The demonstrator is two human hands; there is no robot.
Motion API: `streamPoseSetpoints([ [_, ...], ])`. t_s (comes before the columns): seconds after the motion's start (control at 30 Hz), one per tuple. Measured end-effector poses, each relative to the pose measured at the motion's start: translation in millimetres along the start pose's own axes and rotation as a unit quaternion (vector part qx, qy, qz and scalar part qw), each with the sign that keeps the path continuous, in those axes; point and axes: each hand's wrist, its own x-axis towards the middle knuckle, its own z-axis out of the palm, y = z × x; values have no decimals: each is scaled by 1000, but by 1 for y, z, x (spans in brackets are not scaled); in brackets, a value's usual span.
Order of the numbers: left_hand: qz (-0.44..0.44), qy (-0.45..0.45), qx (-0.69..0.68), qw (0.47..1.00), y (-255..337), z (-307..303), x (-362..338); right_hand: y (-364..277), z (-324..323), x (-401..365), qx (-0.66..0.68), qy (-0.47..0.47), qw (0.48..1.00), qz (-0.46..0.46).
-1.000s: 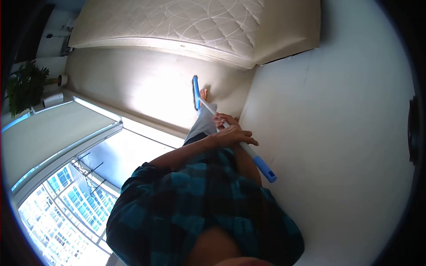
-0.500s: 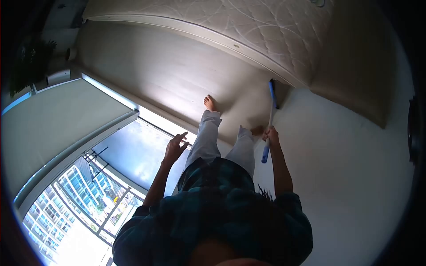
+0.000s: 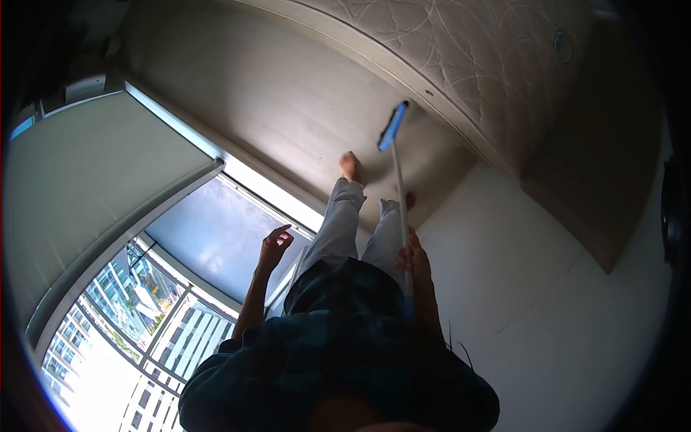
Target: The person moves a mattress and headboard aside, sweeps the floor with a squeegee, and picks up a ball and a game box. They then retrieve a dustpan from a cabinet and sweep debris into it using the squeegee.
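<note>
The right hand (image 3: 414,263) has its grip closed around the pale pole (image 3: 399,205) of a long-handled broom (image 3: 396,165), fingers wrapped round the shaft low down, near the person's waist. The pole runs away from the body, and its blue head (image 3: 393,126) sits on or just above the wood-look floor (image 3: 288,108), close to the edge of the quilted mattress (image 3: 489,65) and just beyond the bare foot (image 3: 351,167). I cannot tell whether the head touches the floor.

The left hand (image 3: 274,248) holds nothing. Its grip is spread, fingers loosely curled, raised in front of the window (image 3: 194,245).

The broom looks light and stiff: a thin, rigid pole with most of its small weight out at the head, so held one-handed it will likely pull downward at the far end. The smooth shaft may twist in the palm. A second hold higher up the pole would steady it better than the single low one.
</note>
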Motion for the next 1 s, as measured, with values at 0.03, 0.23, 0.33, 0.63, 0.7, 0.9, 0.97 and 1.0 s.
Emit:
streamPoseSetpoints([
  [0.03,-23,-1,-4,1000,-6,0,-3,-2,-17,0,45,63,997,-3],
  [0.23,-93,24,-11,995,-29,0,-35,-61,-124,209,-88,59,964,-244],
  [0.33,-136,52,-22,989,-38,-3,-54,-39,-36,324,180,176,965,-69],
  [0.63,-117,81,-41,989,-7,8,-51,-16,231,284,-52,-149,987,-40],
  [0.7,-99,58,-57,992,-12,13,-46,-44,153,222,-60,-219,974,12],
  [0.9,-122,56,-111,985,-33,17,-39,-2,-33,45,-99,92,991,4],
  [0.97,-131,82,-132,979,-40,20,-45,-15,-104,100,86,44,995,40],
  [1.0,-140,87,-130,978,-42,21,-50,-38,-109,127,193,79,970,123],
])
